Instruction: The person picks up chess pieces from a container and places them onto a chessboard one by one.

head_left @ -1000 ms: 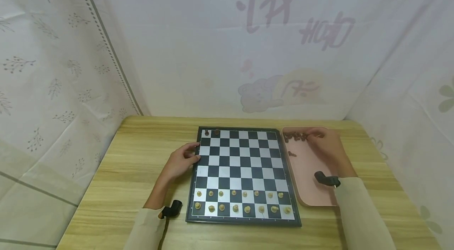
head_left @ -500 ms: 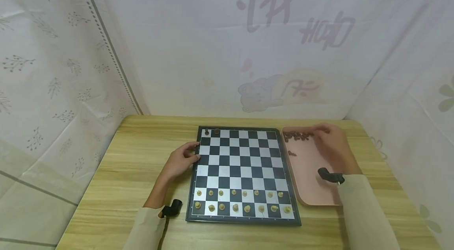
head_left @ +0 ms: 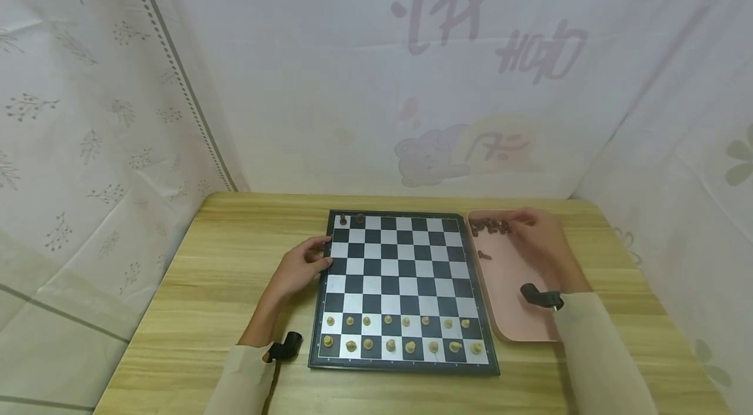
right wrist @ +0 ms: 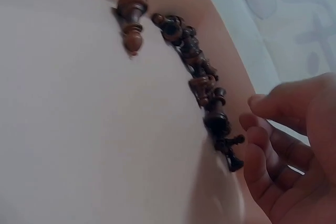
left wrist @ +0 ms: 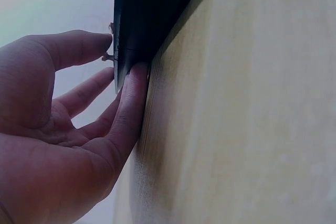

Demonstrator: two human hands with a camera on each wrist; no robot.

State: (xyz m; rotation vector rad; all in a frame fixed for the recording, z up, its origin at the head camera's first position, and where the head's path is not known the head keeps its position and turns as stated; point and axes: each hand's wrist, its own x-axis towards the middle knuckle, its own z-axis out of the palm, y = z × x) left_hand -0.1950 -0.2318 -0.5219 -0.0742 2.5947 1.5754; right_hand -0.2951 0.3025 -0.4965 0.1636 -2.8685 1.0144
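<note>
- Nearest you, 2 light sleeves [head_left: 606, 349] come in at 8 and 4 o'clock from the board's middle, with a small black wrist camera [head_left: 286, 346] at the end of each.
- At 6 o'clock on the chessboard [head_left: 406, 268] you have 16 pale pieces [head_left: 391, 345], in 2 rows of 8 on the 2 ranks closest to you.
- Your left hand [head_left: 299, 270] is at 9 o'clock, thumb and fingers spread, fingertips against the board's edge; 1 finger lies low by the wooden table [head_left: 235, 258].
- At 3 o'clock the pink tray [head_left: 508, 284] sits just beside the board.
- Your right hand [head_left: 541, 238] is over the tray's far part, between 2 and 3 o'clock, thumb and fingers loosely bent, tips just beside the dark pieces [right wrist: 199, 85]; you cannot tell whether they touch.
- Those pieces lie in a cluster along the tray's far wall, at 2 o'clock; a lone dark piece [right wrist: 132, 7] lies apart, at the cluster's 6 o'clock.
- At 11 o'clock, 2 dark chessmen [head_left: 343, 220] stand on the far rank's left-end squares.
- At 12 o'clock, beyond the table, hangs a pale cloth [head_left: 353, 75] with faint lettering.
</note>
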